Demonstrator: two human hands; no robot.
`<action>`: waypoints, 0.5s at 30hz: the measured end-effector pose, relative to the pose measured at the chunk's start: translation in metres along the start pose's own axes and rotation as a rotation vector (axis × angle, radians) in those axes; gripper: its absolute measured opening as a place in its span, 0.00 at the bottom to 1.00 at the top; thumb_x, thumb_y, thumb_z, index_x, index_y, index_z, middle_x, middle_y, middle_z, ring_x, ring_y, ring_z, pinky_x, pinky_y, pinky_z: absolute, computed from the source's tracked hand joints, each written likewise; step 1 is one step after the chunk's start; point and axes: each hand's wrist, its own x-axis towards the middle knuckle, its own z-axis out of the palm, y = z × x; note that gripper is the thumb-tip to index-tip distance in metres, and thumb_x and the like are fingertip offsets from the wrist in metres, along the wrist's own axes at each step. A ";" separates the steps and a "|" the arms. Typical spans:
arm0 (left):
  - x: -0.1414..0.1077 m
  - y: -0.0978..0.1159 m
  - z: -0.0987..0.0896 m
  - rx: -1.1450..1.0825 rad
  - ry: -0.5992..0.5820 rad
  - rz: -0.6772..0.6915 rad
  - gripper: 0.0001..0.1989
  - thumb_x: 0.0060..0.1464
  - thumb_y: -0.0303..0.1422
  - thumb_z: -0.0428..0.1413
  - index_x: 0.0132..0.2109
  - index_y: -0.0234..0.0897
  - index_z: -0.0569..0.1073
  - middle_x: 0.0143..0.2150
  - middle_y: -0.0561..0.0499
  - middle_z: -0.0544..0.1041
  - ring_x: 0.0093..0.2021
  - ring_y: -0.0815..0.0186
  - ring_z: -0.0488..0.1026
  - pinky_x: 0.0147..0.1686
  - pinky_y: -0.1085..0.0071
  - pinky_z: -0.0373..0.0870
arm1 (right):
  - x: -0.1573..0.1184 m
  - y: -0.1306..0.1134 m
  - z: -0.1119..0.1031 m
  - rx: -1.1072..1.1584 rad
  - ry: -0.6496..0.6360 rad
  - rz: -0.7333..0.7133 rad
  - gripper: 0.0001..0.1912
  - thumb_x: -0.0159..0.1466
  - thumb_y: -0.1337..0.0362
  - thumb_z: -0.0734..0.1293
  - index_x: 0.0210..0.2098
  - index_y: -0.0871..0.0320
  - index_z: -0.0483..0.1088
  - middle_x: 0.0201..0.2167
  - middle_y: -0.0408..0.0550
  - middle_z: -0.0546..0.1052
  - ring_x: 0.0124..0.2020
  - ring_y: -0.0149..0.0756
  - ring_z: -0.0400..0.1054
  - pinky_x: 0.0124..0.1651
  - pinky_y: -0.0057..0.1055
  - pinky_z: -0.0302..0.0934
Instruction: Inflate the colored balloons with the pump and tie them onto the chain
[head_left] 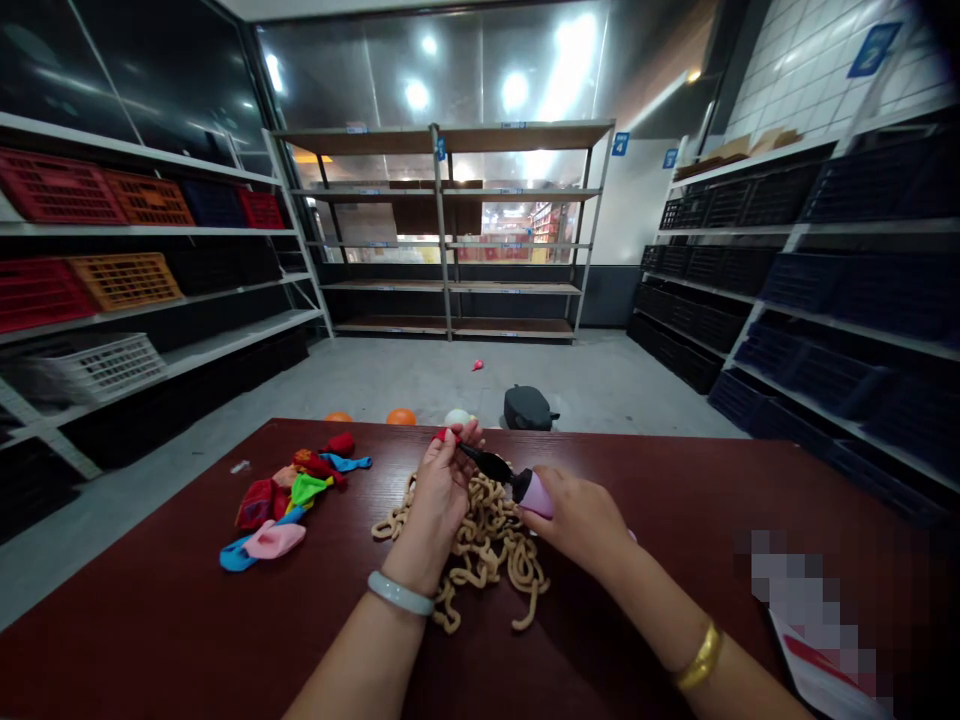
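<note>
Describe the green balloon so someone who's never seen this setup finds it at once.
On the dark red-brown table, to the left of the left hand, lies a loose heap of limp balloons. Near its middle, just beyond the pink balloon, is the green balloon, the only bright green one there.

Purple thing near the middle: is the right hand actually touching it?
Touching. The head view shows the fingers and thumb of the right hand closed around the purple end, with no gap between.
</note>
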 end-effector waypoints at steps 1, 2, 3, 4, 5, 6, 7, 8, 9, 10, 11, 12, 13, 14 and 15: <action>-0.001 -0.002 0.001 0.022 -0.017 0.008 0.04 0.57 0.28 0.56 0.40 0.33 0.71 0.43 0.42 0.79 0.44 0.61 0.77 0.51 0.62 0.69 | 0.000 0.000 0.000 0.002 0.000 -0.003 0.22 0.61 0.47 0.63 0.49 0.53 0.64 0.42 0.51 0.75 0.41 0.45 0.71 0.38 0.34 0.58; -0.002 -0.004 0.002 0.043 -0.033 0.013 0.05 0.56 0.29 0.56 0.40 0.33 0.71 0.43 0.42 0.79 0.44 0.62 0.77 0.51 0.63 0.68 | 0.000 0.000 -0.001 0.003 0.003 -0.006 0.22 0.61 0.47 0.63 0.49 0.53 0.64 0.41 0.51 0.75 0.41 0.45 0.71 0.38 0.34 0.58; -0.004 -0.006 0.003 0.063 -0.043 0.016 0.05 0.56 0.30 0.57 0.40 0.33 0.71 0.43 0.43 0.79 0.44 0.62 0.77 0.51 0.63 0.68 | -0.001 0.001 -0.001 0.003 0.008 -0.006 0.23 0.61 0.46 0.62 0.49 0.53 0.64 0.41 0.51 0.75 0.41 0.45 0.71 0.37 0.34 0.58; -0.005 -0.008 0.004 0.081 -0.048 0.016 0.06 0.55 0.30 0.58 0.40 0.33 0.71 0.43 0.43 0.79 0.44 0.62 0.77 0.52 0.64 0.67 | -0.001 0.001 -0.002 0.003 0.017 -0.006 0.23 0.61 0.46 0.62 0.49 0.53 0.64 0.41 0.51 0.75 0.41 0.45 0.71 0.37 0.34 0.59; -0.007 -0.010 0.005 0.098 -0.049 0.015 0.08 0.54 0.32 0.59 0.40 0.33 0.70 0.43 0.43 0.79 0.45 0.62 0.77 0.52 0.64 0.67 | -0.002 0.002 -0.002 0.002 0.027 -0.006 0.23 0.61 0.46 0.62 0.49 0.53 0.64 0.42 0.51 0.75 0.41 0.45 0.71 0.37 0.34 0.59; -0.008 -0.012 0.006 0.113 -0.048 0.015 0.09 0.54 0.33 0.60 0.41 0.34 0.70 0.43 0.43 0.79 0.45 0.62 0.76 0.53 0.63 0.66 | -0.002 0.003 -0.003 0.002 0.037 -0.007 0.23 0.61 0.46 0.62 0.50 0.53 0.63 0.42 0.51 0.75 0.41 0.45 0.71 0.37 0.34 0.59; -0.010 -0.013 0.007 0.126 -0.047 0.015 0.11 0.53 0.33 0.61 0.41 0.34 0.70 0.43 0.43 0.79 0.46 0.62 0.76 0.53 0.63 0.66 | -0.002 0.004 -0.003 0.003 0.044 -0.010 0.23 0.61 0.47 0.63 0.50 0.53 0.63 0.42 0.51 0.75 0.40 0.45 0.71 0.37 0.34 0.59; -0.011 -0.014 0.008 0.137 -0.048 0.018 0.12 0.52 0.34 0.61 0.41 0.34 0.70 0.44 0.44 0.79 0.47 0.61 0.76 0.54 0.63 0.65 | -0.003 0.005 -0.003 0.004 0.047 -0.011 0.23 0.61 0.47 0.63 0.50 0.53 0.63 0.42 0.51 0.75 0.40 0.45 0.71 0.37 0.34 0.59; -0.012 -0.015 0.008 0.146 -0.049 0.022 0.13 0.50 0.34 0.62 0.42 0.35 0.70 0.44 0.44 0.79 0.48 0.61 0.75 0.54 0.63 0.64 | -0.003 0.007 -0.003 0.005 0.048 -0.010 0.24 0.60 0.47 0.63 0.51 0.52 0.63 0.42 0.51 0.75 0.40 0.44 0.71 0.37 0.34 0.59; -0.013 -0.016 0.008 0.155 -0.053 0.026 0.14 0.50 0.34 0.63 0.42 0.35 0.70 0.45 0.44 0.79 0.48 0.61 0.75 0.55 0.63 0.63 | -0.004 0.008 -0.004 0.007 0.048 -0.009 0.24 0.60 0.47 0.64 0.51 0.52 0.63 0.42 0.50 0.75 0.40 0.44 0.71 0.37 0.34 0.59; -0.013 -0.017 0.008 0.165 -0.058 0.034 0.15 0.49 0.34 0.63 0.42 0.35 0.70 0.45 0.44 0.79 0.49 0.61 0.75 0.56 0.63 0.63 | -0.004 0.009 -0.004 0.008 0.048 -0.008 0.24 0.60 0.47 0.64 0.51 0.52 0.63 0.42 0.50 0.75 0.40 0.44 0.71 0.37 0.34 0.59; -0.014 -0.017 0.008 0.173 -0.066 0.043 0.16 0.49 0.34 0.64 0.43 0.35 0.70 0.46 0.44 0.79 0.49 0.62 0.74 0.56 0.63 0.62 | -0.004 0.010 -0.004 0.010 0.049 -0.008 0.24 0.59 0.47 0.64 0.51 0.52 0.63 0.42 0.50 0.75 0.40 0.44 0.71 0.37 0.35 0.59; -0.013 -0.018 0.008 0.182 -0.075 0.055 0.16 0.48 0.33 0.64 0.43 0.35 0.69 0.47 0.44 0.78 0.50 0.62 0.74 0.56 0.64 0.61 | -0.005 0.011 -0.004 0.013 0.050 -0.009 0.25 0.59 0.47 0.65 0.51 0.52 0.63 0.42 0.50 0.75 0.40 0.44 0.71 0.37 0.35 0.60; -0.013 -0.018 0.007 0.189 -0.083 0.069 0.17 0.48 0.33 0.64 0.44 0.36 0.69 0.47 0.43 0.78 0.50 0.62 0.74 0.57 0.64 0.61 | -0.005 0.012 -0.004 0.017 0.050 -0.011 0.25 0.59 0.47 0.65 0.52 0.52 0.63 0.42 0.50 0.75 0.40 0.44 0.71 0.38 0.35 0.60; -0.013 -0.018 0.007 0.195 -0.088 0.084 0.17 0.49 0.33 0.63 0.45 0.36 0.69 0.48 0.43 0.78 0.50 0.62 0.74 0.57 0.64 0.61 | -0.005 0.013 -0.004 0.023 0.050 -0.013 0.26 0.59 0.47 0.65 0.52 0.52 0.63 0.42 0.51 0.75 0.40 0.44 0.71 0.38 0.35 0.60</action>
